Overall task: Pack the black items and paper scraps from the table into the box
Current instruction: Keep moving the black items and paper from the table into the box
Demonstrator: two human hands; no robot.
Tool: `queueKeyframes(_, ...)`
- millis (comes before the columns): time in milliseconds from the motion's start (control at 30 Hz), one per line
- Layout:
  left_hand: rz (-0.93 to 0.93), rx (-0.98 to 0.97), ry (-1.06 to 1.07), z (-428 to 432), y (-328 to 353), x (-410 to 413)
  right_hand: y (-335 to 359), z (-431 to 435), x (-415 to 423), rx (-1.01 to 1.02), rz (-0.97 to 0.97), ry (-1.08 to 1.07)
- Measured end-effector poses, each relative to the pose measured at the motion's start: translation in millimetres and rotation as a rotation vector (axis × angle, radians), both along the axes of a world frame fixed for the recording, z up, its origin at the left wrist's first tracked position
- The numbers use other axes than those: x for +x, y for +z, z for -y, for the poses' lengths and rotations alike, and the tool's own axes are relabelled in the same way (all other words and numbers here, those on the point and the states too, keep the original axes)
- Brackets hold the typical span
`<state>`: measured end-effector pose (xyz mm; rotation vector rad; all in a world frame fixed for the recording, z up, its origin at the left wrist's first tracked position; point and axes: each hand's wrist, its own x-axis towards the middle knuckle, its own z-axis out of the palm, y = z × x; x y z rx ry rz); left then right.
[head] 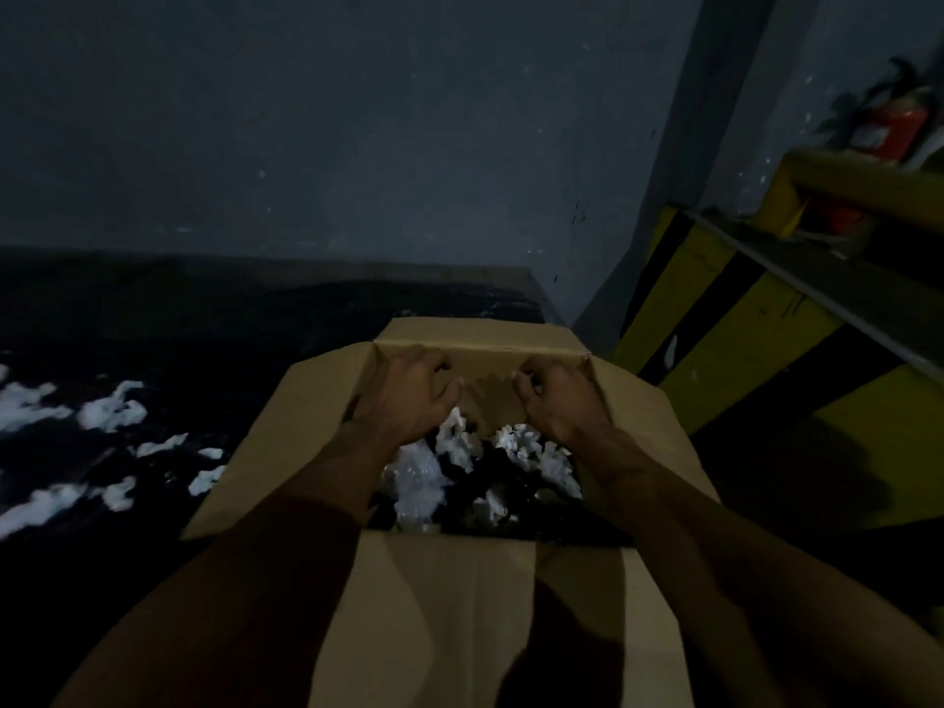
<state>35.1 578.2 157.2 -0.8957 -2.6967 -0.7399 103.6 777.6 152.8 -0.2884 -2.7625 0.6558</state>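
Note:
An open cardboard box (459, 595) stands in front of me with its flaps spread outward. White paper scraps (419, 477) and black items (493, 477) lie mixed inside it. My left hand (408, 396) hovers over the box's far left corner, its fingers loosely bent with nothing visible in them. Over the far right corner is my right hand (557, 401), fingers curled tighter. The dim light hides whether it holds anything. More white scraps (110, 411) lie on the black table (204, 329) to the left of the box.
A grey wall (357, 145) rises behind the table. To the right stands a yellow-and-black striped structure (715, 324) with a metal rail. A red fire extinguisher (894, 125) sits above it at the far right. The scene is very dark.

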Motion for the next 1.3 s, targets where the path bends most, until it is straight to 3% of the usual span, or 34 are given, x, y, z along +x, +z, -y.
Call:
queueKeyframes(133,-0.091,0.098,0.117,43,17,41,14,42,13,-0.056,-0.129,0.061)
queueKeyframes(267,-0.173,0.078,0.262,103,29,78,20,103,23,-0.092,-0.236,0.196)
queueKeyframes(467,-0.267,0.055,0.513,206,36,126,27,215,27,-0.159,-0.249,0.417)
queueKeyframes(800,-0.331,0.016,0.739,378,32,175,32,397,34,-0.171,-0.318,0.619)
queueKeyframes(1067,-0.272,-0.007,0.783,514,24,172,12,527,30,-0.195,-0.309,0.615)
queueKeyframes(1300,-0.284,-0.027,0.668,556,-22,144,-36,562,20,-0.145,-0.176,0.541)
